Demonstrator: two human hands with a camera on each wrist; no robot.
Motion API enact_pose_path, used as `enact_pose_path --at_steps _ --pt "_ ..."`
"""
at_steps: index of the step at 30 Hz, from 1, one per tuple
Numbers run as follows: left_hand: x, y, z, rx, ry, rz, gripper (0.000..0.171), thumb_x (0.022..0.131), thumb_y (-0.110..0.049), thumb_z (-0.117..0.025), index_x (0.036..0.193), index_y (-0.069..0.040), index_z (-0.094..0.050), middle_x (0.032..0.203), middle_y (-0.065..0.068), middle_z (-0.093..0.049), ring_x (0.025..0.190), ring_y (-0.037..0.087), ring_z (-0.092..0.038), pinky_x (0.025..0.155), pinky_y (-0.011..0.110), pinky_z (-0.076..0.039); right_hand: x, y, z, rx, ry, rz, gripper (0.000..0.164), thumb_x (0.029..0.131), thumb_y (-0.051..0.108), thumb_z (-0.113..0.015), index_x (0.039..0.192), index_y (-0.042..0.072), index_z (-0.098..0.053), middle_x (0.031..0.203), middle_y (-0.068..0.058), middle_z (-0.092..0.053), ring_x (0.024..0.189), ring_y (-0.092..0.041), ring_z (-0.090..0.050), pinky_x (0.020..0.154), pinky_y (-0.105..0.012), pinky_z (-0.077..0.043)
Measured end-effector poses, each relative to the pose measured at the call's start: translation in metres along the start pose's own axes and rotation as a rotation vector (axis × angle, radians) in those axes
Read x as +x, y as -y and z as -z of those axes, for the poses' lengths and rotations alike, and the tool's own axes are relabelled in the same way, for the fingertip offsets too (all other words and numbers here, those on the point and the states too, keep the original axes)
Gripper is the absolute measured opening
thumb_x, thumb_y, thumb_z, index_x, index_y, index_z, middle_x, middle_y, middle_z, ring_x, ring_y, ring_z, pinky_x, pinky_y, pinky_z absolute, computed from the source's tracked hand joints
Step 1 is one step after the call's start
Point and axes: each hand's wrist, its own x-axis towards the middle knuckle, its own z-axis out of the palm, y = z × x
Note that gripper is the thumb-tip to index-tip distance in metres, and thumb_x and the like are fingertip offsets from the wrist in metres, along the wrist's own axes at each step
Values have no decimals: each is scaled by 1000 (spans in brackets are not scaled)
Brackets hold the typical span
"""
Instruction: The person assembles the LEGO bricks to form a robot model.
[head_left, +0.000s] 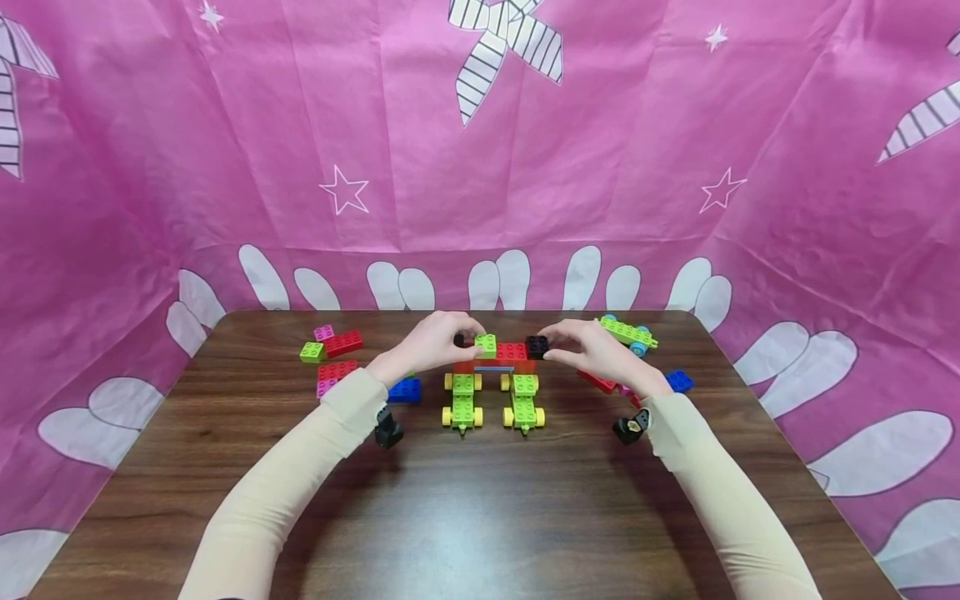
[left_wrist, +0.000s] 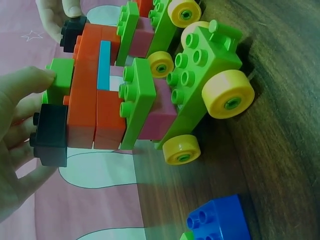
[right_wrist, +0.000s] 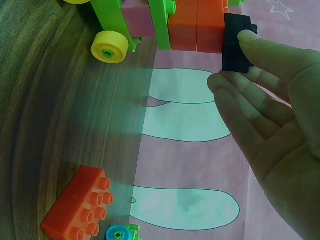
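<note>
The left hand pinches a green block on the red bridge, the right hand a black block at its right end. Two green cars sit underneath.

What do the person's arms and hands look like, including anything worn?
The left hand and right hand wear no gloves. The left sleeve and right sleeve are long, plain and cream-coloured, reaching to about the wrists. A small black device shows near the left cuff, and a second black device near the right cuff.
</note>
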Motion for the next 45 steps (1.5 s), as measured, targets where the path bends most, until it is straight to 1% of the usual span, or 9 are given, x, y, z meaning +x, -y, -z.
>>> enact_pose_path --at_steps 6,14,19,25,28,33,38,45 --pt "-1 -1 -1 3 -19 -4 29 84 -33 -68 108 -16 -68 99 -1 -69 90 12 -63 82 32 -52 1 -2 0 -6 -7 9 35 88 36 -63 119 22 -60 109 6 -67 99 -8 -63 84 -34 -51" --pt "-2 -1 -2 40 -18 7 30 85 -36 -67 109 -18 -68 101 -3 -68 92 10 -61 81 31 -52 1 -2 -1 -10 -12 21 34 88 35 -63 120 21 -60 109 5 -67 99 -8 -63 82 -33 -51" --pt "-3 -3 -2 44 -34 -7 29 85 -35 -68 108 -17 -68 98 -2 -68 90 11 -61 78 31 -52 0 -1 -1 -5 -12 23 34 88 33 -63 120 21 -60 109 6 -67 98 -9 -63 82 -33 -51" --pt "-6 -4 -4 77 -28 -3 29 87 -37 -65 110 -19 -66 96 -4 -66 87 9 -58 73 29 -50 0 -1 -1 1 -9 20 34 89 33 -63 120 21 -60 109 5 -67 98 -9 -63 81 -33 -51" --pt "-6 -4 -5 87 -35 -7 30 87 -37 -64 111 -18 -66 96 -3 -65 86 10 -57 72 28 -49 0 -1 -1 2 -8 20 34 88 34 -63 120 21 -60 109 5 -67 99 -10 -63 83 -34 -51" --pt "-5 -4 -5 105 -50 -15 31 85 -37 -67 109 -17 -67 96 -2 -66 85 11 -57 73 28 -49 1 -2 -1 -1 -8 22 35 88 34 -63 120 22 -60 110 6 -67 99 -8 -63 83 -33 -51" --pt "-5 -5 -5 110 -45 -9 32 85 -37 -67 110 -17 -67 96 -2 -66 85 11 -56 73 29 -49 1 -2 -1 -2 -8 26 33 88 32 -64 120 21 -60 109 6 -67 98 -8 -63 82 -32 -51" --pt "-5 -5 -6 105 -48 -3 32 85 -37 -67 110 -16 -66 98 -2 -66 86 11 -57 74 29 -50 0 -1 0 1 -2 11 34 88 31 -64 120 21 -60 109 5 -67 98 -8 -63 84 -33 -51"
